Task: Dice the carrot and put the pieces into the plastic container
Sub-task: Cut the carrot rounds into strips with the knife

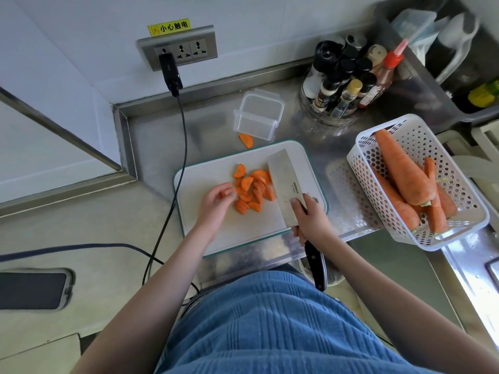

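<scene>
Orange carrot pieces (252,188) touch left hand (216,202); right hand (310,220) grips one cleaver (283,184).

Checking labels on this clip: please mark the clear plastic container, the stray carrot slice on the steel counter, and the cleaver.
Clear plastic container (258,114): head view, on its bare inner floor.
Stray carrot slice (246,140): head view, centre of the slice.
Cleaver (283,184): head view, flat of the blade.

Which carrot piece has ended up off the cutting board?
The lone half-round carrot piece on the steel counter, just in front of the plastic container. All the other cut pieces lie piled on the cutting board.
</scene>
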Available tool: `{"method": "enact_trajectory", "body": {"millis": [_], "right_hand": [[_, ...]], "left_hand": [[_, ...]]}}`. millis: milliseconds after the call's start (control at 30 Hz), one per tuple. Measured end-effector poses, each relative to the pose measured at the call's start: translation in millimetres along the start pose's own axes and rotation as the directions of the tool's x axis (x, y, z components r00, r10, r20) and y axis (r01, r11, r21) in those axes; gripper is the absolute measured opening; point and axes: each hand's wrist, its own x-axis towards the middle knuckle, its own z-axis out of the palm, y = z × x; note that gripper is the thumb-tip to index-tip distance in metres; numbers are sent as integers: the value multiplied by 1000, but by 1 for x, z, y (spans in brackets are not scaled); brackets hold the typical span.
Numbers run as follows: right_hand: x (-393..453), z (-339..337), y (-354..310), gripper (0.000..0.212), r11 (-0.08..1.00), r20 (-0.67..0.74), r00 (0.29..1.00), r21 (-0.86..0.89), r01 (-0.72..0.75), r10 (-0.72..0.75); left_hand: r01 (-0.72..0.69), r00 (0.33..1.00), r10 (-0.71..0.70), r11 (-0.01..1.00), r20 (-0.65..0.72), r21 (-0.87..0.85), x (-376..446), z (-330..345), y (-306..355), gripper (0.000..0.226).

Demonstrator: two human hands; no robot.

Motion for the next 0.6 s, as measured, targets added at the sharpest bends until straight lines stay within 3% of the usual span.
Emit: {"method": "enact_trajectory", "body": {"millis": [67,133,200,267,333,433,600], "right_hand": [[0,-4,4,24,1000,-31,999,7,-14,14],[-1,-6,7,28,1000,-52,998,-3,-22,22],[-1,-7,11,29,1000,-66,998,-11,-24,24],[-1,-7,14,28,999,-94,995,-26,-29,26],[-1,-10,17,29,998,-146,989,-59,-24,15],[-3,-15,20,30,990,-222,975,-138,-7,-24],[0,-23,19,28,989,-268,963,-147,-30,-11]], "left_hand": [[-81,996,76,986,37,145,-2,2,1,37],[-255,966,220,893,136,370,-6,4,-1,48],[-475,880,366,632,304,613,-5,5,-8,67],[-557,826,328,357,458,750,-2,7,-11,87],[-551,829,242,194,505,812,4,12,-11,98],[-506,855,212,138,474,851,15,26,-2,106],[-538,836,175,83,520,839,38,63,19,105]]}}
